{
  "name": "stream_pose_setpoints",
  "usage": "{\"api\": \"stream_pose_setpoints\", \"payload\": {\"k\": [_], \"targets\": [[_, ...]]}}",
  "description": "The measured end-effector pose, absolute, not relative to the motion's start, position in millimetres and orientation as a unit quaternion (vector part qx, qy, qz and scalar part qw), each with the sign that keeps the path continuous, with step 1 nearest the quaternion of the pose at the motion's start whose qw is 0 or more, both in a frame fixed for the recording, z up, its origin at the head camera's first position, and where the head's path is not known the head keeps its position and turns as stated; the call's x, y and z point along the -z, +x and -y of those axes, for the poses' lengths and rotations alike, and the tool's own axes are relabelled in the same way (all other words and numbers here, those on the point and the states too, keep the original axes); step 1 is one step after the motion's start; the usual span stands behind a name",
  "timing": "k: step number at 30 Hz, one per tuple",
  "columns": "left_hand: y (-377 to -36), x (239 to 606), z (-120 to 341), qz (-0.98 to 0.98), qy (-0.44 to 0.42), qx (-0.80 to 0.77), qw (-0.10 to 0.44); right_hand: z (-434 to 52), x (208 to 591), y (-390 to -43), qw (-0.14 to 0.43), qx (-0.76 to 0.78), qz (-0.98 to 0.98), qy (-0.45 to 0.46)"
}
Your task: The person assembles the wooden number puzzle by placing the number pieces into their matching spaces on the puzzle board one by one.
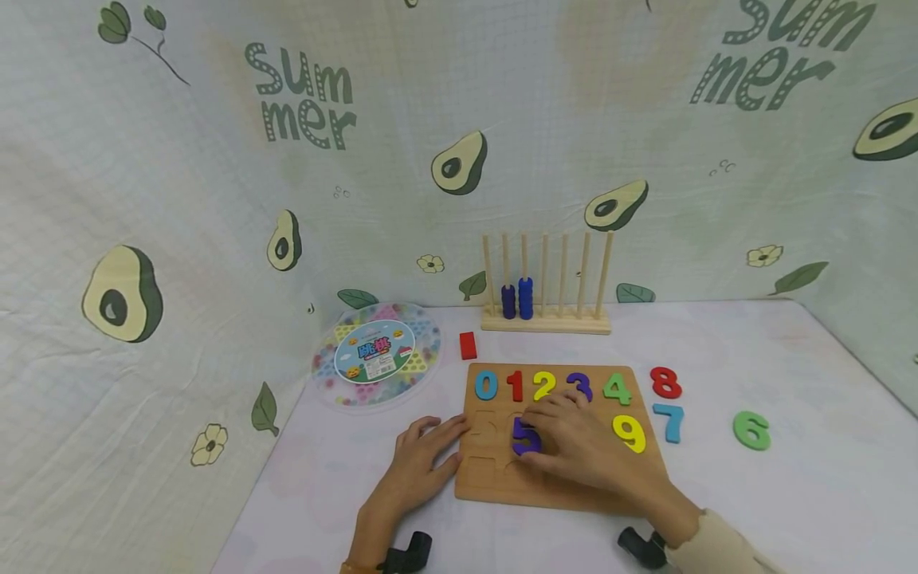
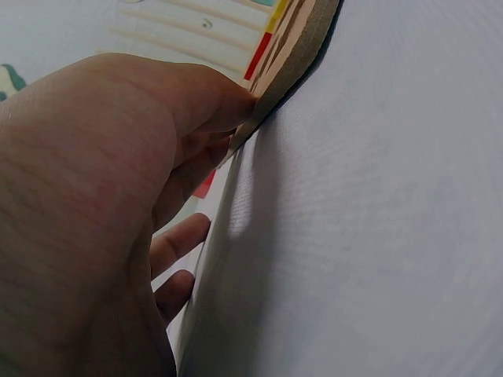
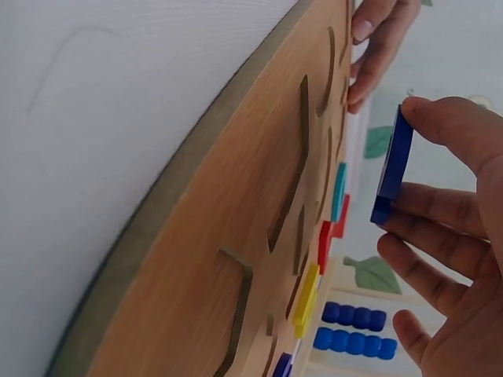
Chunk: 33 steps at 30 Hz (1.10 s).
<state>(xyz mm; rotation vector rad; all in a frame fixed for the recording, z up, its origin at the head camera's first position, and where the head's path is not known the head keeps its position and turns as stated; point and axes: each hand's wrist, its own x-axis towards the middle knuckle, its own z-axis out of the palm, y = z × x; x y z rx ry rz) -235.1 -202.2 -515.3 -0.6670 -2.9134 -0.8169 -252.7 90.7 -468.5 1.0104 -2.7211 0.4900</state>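
Lower-right sleeve (image 1: pixel 720 548): right hand (image 1: pixel 579 441) pinches the 5 (image 1: pixel 534 438), best kept level; left hand (image 1: pixel 418 466), fingers extended, touches the board (image 1: pixel 508 485).

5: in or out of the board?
Out: the right hand pinches the 5 clear of the board; the right wrist view shows a gap between them.

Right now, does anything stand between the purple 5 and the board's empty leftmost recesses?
Nothing visible does. The right hand holds the purple 5 above the wooden board; the left hand touches the board's left edge, beside the leftmost recesses.
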Motion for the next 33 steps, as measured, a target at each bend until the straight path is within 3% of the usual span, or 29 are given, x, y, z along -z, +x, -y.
{"api": "stream_pose_setpoints", "payload": {"k": [33], "targets": [[-236.2,516.3,203.3,0.940,-0.217,0.263,0.021,-63.0,476.3,-270.2,0.059,-0.171,0.921,0.345]]}}
